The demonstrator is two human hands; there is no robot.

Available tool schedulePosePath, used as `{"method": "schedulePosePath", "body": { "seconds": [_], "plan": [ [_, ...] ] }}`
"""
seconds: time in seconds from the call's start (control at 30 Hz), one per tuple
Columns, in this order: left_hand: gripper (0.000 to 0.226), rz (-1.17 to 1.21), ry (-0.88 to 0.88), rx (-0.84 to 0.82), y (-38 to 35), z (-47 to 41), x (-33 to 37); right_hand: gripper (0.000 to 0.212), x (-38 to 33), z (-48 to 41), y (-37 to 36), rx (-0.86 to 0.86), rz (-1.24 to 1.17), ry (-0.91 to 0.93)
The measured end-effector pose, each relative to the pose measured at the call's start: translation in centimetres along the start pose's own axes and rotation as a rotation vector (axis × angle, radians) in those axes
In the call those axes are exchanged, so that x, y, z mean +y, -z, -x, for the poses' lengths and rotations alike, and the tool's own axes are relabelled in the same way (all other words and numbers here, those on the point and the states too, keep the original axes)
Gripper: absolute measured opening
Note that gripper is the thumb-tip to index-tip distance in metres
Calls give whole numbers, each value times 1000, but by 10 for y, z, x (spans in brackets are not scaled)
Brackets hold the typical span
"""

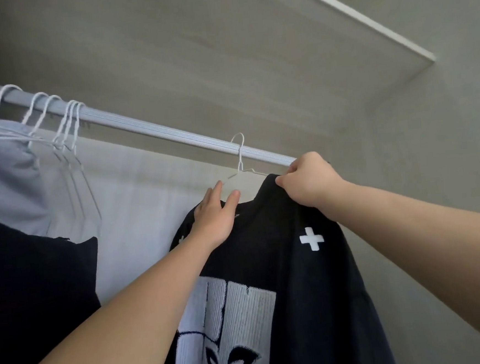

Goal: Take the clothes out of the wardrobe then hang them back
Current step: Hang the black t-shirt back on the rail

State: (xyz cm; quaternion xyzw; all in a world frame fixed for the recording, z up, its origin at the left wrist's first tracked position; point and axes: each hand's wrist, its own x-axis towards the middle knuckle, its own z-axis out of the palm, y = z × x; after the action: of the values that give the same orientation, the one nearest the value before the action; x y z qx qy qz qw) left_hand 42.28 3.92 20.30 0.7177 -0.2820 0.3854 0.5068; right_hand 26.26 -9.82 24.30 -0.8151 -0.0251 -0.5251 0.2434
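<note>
A black shirt [282, 264] hangs on a white wire hanger [240, 156] whose hook sits over the wardrobe rail [142, 127], close to the rail's right end. Both bare arms reach up to it.

The left hand [215, 212] lies on the shirt's neckline with its fingers straight and its thumb spread apart from them, the fingertips reaching up to the hanger's sloping wire. It grips nothing. The right hand [309, 180] is curled and pinches the cloth at the shirt's shoulder, right under the end of the rail, holding that shoulder up.

The shirt carries a small white cross [311, 238] on the sleeve side and a large white print [238, 325] lower down.

Toward the rail's left end a bunch of empty hangers [68, 132] hangs close together, well apart from the shirt. A pale blue garment [3, 177] hangs just beside them, and a dark garment [34, 284] shows below it at the lower left. A pale shelf board [364, 25] runs above the rail.
</note>
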Motion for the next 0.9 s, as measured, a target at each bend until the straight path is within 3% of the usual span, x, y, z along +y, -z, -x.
{"method": "schedulePosePath", "body": {
  "seconds": [0.27, 0.37, 0.43, 0.5, 0.53, 0.6, 0.67, 0.9],
  "plan": [
    [57, 66, -63, 27, -11, 8, 4, 28, 7, 9, -7, -54, 105, 22],
    [57, 99, -91, 25, -17, 10, 4, 25, 9, 20, -4, 16, 407, 199],
    [55, 117, -108, 24, -20, 11, 3, 26, 16, 30, -4, 171, 708, 464],
    [54, 131, -133, 38, -23, 12, 2, 39, 26, 37, -4, 242, 966, 691],
    [54, 138, -141, 50, -25, 13, 2, 53, 31, 40, -3, 241, 1037, 716],
    [53, 109, -147, 88, -30, 14, 2, 82, 35, 51, -1, 119, 1134, 607],
    [54, 27, -156, 141, -37, 16, 2, 98, 39, 62, 2, -11, 1228, 479],
    [66, 48, -124, 88, -81, 17, 14, 115, 64, 82, 13, -135, 1232, 364]
  ]
}}
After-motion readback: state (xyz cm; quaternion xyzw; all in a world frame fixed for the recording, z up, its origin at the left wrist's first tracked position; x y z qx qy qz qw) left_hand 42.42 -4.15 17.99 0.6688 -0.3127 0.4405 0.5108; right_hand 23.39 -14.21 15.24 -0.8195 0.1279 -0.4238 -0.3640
